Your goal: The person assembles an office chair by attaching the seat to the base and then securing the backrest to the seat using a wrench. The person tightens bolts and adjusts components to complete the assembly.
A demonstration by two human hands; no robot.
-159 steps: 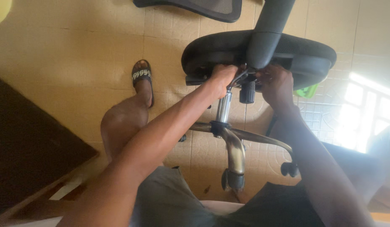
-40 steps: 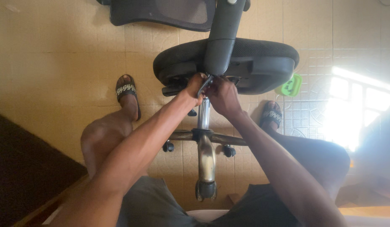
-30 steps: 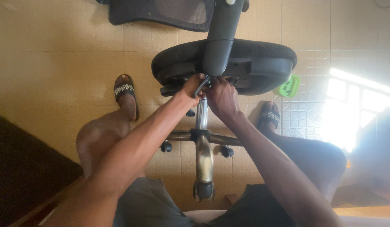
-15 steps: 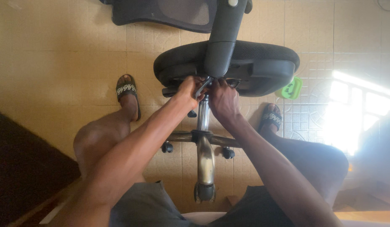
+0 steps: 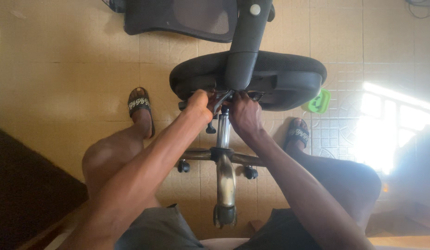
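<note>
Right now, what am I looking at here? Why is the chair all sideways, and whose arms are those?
The camera sits on a person's head and looks down, so you see their own arms and legs. An office chair lies tipped over on the tiled floor. Its black seat faces away, and the shiny metal post and wheeled legs point toward the person. The left hand and right hand both grip parts under the seat; exactly what they hold is hidden. A separate mesh chair back lies further off, and a small green thing peeks out beside the seat.
</note>
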